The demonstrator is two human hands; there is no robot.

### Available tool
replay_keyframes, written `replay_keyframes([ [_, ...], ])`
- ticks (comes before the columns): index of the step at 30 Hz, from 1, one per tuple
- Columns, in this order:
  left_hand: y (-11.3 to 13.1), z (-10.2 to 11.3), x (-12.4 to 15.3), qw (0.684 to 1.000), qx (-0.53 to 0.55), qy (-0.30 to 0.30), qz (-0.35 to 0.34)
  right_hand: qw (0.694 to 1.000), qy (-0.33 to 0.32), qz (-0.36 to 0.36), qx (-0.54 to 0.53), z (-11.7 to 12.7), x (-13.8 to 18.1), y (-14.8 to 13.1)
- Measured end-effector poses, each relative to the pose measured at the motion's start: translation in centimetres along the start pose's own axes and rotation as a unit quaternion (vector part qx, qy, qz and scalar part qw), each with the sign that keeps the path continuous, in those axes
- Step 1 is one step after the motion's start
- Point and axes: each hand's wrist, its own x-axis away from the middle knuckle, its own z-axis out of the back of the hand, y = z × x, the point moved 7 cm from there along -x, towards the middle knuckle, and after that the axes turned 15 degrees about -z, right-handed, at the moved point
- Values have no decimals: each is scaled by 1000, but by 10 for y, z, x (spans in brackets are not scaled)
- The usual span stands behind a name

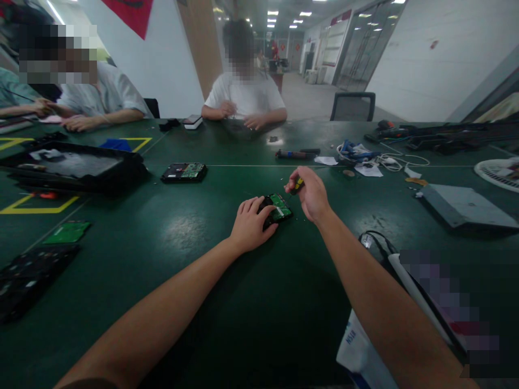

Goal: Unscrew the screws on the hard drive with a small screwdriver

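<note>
A small hard drive [279,208] with a green circuit board on top lies on the dark green table [194,227], in the middle. My left hand [252,223] rests on its left side, fingers curled over the edge, holding it down. My right hand [308,193] hovers just above and right of the drive, closed on a small screwdriver with a black and yellow handle [297,185]. The tip points down toward the board.
A second hard drive [184,172] lies further left. A black tray [68,168] and loose boards [67,232] sit at the left. Cables and tools [360,154] and a grey case [462,204] lie at the right. Two people sit across the table.
</note>
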Motion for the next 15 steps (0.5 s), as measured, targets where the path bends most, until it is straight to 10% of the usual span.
replay_keyframes([
  [15, 1, 2, -1, 1000, 9, 1, 4, 999, 25, -4, 26, -1, 2, 0],
])
